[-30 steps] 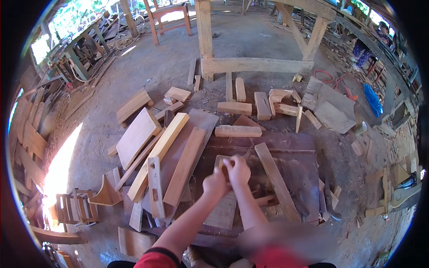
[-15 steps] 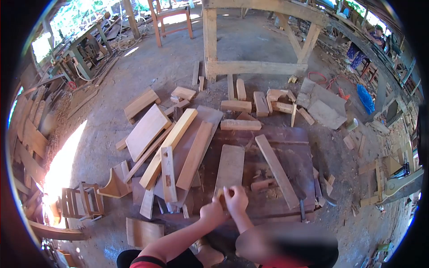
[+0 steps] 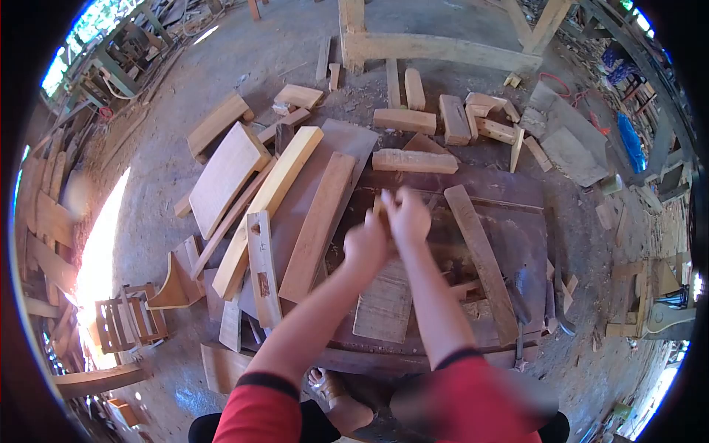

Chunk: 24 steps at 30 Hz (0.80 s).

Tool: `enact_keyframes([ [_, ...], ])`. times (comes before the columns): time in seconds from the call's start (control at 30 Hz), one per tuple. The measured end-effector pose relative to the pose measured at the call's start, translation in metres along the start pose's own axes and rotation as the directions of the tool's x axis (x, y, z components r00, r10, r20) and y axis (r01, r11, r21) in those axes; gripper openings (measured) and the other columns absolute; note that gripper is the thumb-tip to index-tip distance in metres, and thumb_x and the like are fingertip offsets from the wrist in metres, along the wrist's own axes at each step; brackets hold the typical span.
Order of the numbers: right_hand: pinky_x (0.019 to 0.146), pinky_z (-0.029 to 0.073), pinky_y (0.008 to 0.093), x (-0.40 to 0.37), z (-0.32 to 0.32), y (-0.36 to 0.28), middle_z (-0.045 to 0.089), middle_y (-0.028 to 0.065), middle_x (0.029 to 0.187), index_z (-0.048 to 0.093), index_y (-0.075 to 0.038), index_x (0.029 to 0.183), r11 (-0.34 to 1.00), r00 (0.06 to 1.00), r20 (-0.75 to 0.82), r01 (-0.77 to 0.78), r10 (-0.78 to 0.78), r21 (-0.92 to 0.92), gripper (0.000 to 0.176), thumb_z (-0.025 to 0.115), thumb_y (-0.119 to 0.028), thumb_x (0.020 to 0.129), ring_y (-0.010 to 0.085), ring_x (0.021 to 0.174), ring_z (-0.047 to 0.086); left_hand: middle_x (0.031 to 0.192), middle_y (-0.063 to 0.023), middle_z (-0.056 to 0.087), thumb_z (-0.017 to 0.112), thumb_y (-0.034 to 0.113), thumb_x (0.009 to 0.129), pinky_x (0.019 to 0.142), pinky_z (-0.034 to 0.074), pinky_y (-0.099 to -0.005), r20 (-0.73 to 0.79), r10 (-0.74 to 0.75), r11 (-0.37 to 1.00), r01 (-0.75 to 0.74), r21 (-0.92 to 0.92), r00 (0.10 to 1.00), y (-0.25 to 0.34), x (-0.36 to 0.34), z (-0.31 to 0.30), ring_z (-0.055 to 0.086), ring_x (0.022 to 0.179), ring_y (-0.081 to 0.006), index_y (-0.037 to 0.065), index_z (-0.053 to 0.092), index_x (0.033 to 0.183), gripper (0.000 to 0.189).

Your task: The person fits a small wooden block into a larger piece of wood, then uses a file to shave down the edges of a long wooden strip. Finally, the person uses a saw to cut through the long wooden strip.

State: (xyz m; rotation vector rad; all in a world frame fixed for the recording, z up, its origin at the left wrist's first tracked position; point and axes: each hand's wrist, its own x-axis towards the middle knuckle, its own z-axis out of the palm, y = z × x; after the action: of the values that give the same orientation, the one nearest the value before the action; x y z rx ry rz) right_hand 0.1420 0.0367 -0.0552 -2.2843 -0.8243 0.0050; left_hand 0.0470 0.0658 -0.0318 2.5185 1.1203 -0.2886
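Both fists are closed at the far end of a flat grey-brown wooden board that lies on the low work surface. My left hand and my right hand come together around a small yellowish-brown piece. Fingers cover most of this piece, and its kind cannot be made out. A long wooden strip lies to the right of my right hand. Left of my left hand rests a long reddish-brown wooden bar.
A pale squared beam and a mortised wooden piece lie to the left. Wood blocks sit beyond the hands. A metal-ended tool lies at right. Behind stands a wooden bench frame.
Both hands have moved forward along the board, from its near part to its far end, with the small piece between them. The camera has tilted further down.
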Motion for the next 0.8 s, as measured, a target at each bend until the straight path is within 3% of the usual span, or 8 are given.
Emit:
enact_keyframes([
  [0.1, 0.06, 0.047, 0.0421, 0.086, 0.033, 0.02, 0.061, 0.0115, 0.073, 0.06, -0.009, 0.075, 0.988, 0.977, 0.169, -0.11, 0.128, -0.112, 0.035, 0.06, -0.044, 0.077, 0.0324, 0.067, 0.059, 0.086, -0.0169, 0.063, 0.068, 0.052, 0.064, 0.067, 0.051, -0.033, 0.021, -0.025, 0.999, 0.024, 0.038, 0.999, 0.018, 0.078, -0.036, 0.065, 0.079, -0.0247, -0.007, 0.04, 0.107, 0.078],
  [0.17, 0.061, 0.047, 0.0412, 0.093, 0.025, 0.004, 0.062, 0.0108, 0.075, 0.059, -0.009, 0.076, 0.994, 0.99, 0.087, -0.105, 0.108, -0.037, 0.033, 0.06, -0.042, 0.077, 0.0313, 0.069, 0.06, 0.086, -0.0172, 0.063, 0.068, 0.053, 0.064, 0.067, 0.052, -0.033, 0.01, -0.014, 0.999, 0.013, 0.048, 1.0, 0.019, 0.075, -0.061, 0.065, 0.078, -0.0251, -0.007, 0.04, 0.107, 0.078],
  [0.23, 0.061, 0.047, 0.0402, 0.06, 0.013, -0.001, 0.062, 0.0102, 0.077, 0.058, -0.009, 0.078, 0.991, 0.991, 0.041, -0.132, 0.131, 0.031, 0.031, 0.06, -0.039, 0.078, 0.0303, 0.07, 0.06, 0.085, -0.0174, 0.063, 0.067, 0.053, 0.064, 0.067, 0.052, -0.033, 0.051, -0.013, 0.998, 0.01, 0.067, 0.999, 0.01, 0.041, -0.058, 0.065, 0.077, -0.0255, -0.006, 0.039, 0.107, 0.079],
  [0.3, 0.063, 0.047, 0.0389, 0.019, -0.011, -0.009, 0.062, 0.0106, 0.076, 0.058, -0.008, 0.077, 0.972, 0.999, 0.006, 0.041, -0.043, 0.23, 0.029, 0.063, -0.036, 0.078, 0.0298, 0.071, 0.061, 0.082, -0.0174, 0.063, 0.067, 0.054, 0.064, 0.064, 0.052, -0.0342, -0.037, 0.063, 0.995, -0.06, 0.074, 0.997, -0.008, -0.007, -0.057, 0.065, 0.073, -0.0267, -0.006, 0.039, 0.106, 0.078],
  [0.37, 0.06, 0.046, 0.0389, -0.043, -0.025, -0.018, 0.059, 0.0097, 0.071, 0.057, -0.008, 0.074, 0.959, 0.999, -0.01, 0.049, -0.048, 0.281, 0.027, 0.064, -0.034, 0.077, 0.0293, 0.068, 0.059, 0.079, -0.0175, 0.063, 0.068, 0.054, 0.062, 0.061, 0.052, -0.0356, 0.057, 0.02, 1.0, -0.02, 0.005, 0.998, -0.016, -0.065, -0.044, 0.065, 0.071, -0.0279, -0.006, 0.04, 0.103, 0.077],
  [0.57, 0.059, 0.047, 0.0361, -0.2, -0.072, -0.023, 0.058, 0.008, 0.074, 0.06, -0.007, 0.073, 0.989, 0.994, 0.104, -0.056, 0.042, 0.139, 0.02, 0.067, -0.026, 0.074, 0.0264, 0.068, 0.059, 0.063, -0.0143, 0.061, 0.066, 0.054, 0.063, 0.047, 0.051, -0.0353, 0.171, 0.089, 0.996, -0.084, -0.035, 0.981, -0.04, -0.204, 0.016, 0.064, 0.056, -0.0277, -0.005, 0.041, 0.093, 0.071],
  [0.7, 0.057, 0.047, 0.0352, -0.204, -0.076, -0.021, 0.058, 0.0065, 0.075, 0.062, -0.008, 0.073, 0.988, 0.999, 0.05, -0.021, 0.013, 0.156, 0.02, 0.068, -0.027, 0.073, 0.0256, 0.067, 0.059, 0.062, -0.0143, 0.061, 0.068, 0.056, 0.061, 0.047, 0.051, -0.0345, 0.161, 0.148, 0.989, -0.148, -0.008, 0.976, -0.038, -0.201, 0.023, 0.064, 0.056, -0.0273, -0.005, 0.04, 0.092, 0.073],
  [0.8, 0.057, 0.047, 0.0353, -0.155, -0.067, -0.018, 0.057, 0.0063, 0.074, 0.062, -0.009, 0.074, 0.995, 0.995, 0.09, 0.028, -0.037, 0.1, 0.02, 0.068, -0.028, 0.073, 0.0256, 0.067, 0.059, 0.066, -0.0143, 0.062, 0.069, 0.056, 0.06, 0.05, 0.051, -0.0325, 0.173, 0.049, 0.999, -0.05, 0.0, 0.984, -0.025, -0.156, 0.017, 0.064, 0.06, -0.0263, -0.006, 0.037, 0.098, 0.079],
])
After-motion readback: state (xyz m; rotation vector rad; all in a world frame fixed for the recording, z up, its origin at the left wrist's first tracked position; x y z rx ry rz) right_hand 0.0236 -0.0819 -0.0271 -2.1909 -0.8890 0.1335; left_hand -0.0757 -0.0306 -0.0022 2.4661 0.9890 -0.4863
